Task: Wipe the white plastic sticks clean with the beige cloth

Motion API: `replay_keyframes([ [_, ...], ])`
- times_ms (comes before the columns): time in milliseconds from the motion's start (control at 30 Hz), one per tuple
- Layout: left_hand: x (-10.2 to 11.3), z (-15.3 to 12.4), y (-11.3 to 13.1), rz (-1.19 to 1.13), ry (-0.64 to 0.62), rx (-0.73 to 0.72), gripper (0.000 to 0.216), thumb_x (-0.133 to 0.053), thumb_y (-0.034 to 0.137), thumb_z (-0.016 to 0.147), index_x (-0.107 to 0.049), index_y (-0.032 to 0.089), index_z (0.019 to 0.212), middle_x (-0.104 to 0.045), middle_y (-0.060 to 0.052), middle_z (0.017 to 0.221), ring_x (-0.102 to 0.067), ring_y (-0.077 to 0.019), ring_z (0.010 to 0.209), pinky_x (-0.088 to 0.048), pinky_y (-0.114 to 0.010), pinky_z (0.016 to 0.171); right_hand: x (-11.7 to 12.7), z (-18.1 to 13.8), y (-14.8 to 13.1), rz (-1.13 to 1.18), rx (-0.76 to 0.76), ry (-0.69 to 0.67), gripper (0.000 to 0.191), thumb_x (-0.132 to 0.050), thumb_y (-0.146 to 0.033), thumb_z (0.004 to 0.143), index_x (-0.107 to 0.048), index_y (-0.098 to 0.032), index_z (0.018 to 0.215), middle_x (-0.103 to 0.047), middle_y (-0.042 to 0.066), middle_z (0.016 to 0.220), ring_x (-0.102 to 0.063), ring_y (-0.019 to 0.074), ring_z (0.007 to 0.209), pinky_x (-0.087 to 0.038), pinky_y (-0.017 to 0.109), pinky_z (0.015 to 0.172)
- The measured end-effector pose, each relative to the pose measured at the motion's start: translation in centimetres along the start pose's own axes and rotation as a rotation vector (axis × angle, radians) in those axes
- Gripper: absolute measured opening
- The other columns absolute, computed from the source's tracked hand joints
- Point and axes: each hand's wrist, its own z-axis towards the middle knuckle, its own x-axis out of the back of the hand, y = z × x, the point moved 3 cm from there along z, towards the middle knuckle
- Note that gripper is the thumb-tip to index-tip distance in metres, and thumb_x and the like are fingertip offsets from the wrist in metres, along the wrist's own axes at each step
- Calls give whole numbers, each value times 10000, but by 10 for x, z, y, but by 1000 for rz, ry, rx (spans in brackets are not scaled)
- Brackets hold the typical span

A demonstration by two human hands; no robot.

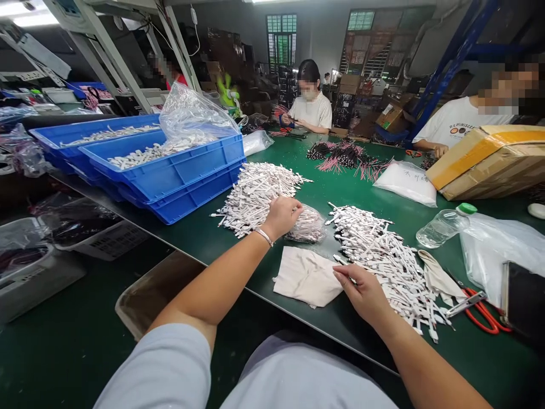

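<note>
My left hand (281, 217), fingers curled into a pinch, is between a large pile of short white cable pieces (259, 193) and a clear plastic bag (307, 226) filled with similar pieces. Whatever it holds is hidden. My right hand (361, 289) has thumb and fingertips pressed together at the right edge of a folded cream cloth (307, 276). I cannot make out what sits in that pinch. Beside it spreads a second pile of white cable pieces (383, 255), partly behind my forearm.
Stacked blue bins (187, 170) of white parts stand at left. Right are a bottle (443, 227), red-handled scissors (483, 312), a phone (525, 301) and a cardboard box (489, 162). Black-and-pink wires (344, 154) lie farther back. Two people (313, 105) sit across the table.
</note>
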Motion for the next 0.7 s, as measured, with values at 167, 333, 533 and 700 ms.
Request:
replay_keyframes([
  [167, 16, -14, -12, -56, 202, -23, 150, -494, 269, 869, -605, 174, 904, -631, -82, 1029, -533, -201, 1049, -372, -360, 968, 6, -2, -21, 167, 21, 11, 165, -497, -293, 971, -651, -233, 968, -620, 16, 933, -578, 191, 864, -438, 284, 773],
  [333, 24, -25, -45, -201, 53, 485, 337, -543, 418, 830, -499, 169, 1054, -605, -70, 936, -578, -172, 826, -450, -289, 752, 13, 29, -26, 265, -273, -124, 168, -574, -319, 914, -663, -191, 978, -610, 31, 887, -578, 186, 815, -442, 229, 640],
  [533, 10, -25, -47, -403, -352, 844, 546, -417, 670, 804, -532, 159, 960, -619, -72, 758, -572, -172, 551, -378, -258, 479, -6, 116, 15, 345, -891, -39, 132, -496, -234, 1009, -550, -141, 1086, -582, 66, 954, -607, 120, 652, -319, 139, 387],
  [700, 1, -18, -43, -478, -409, 891, 399, -498, 544, 820, -550, 149, 843, -617, -63, 735, -538, -127, 511, -350, -226, 445, -32, 151, 34, 391, -1031, -62, 222, -503, -298, 1031, -538, -90, 960, -577, 72, 738, -544, 107, 478, -297, 135, 341],
])
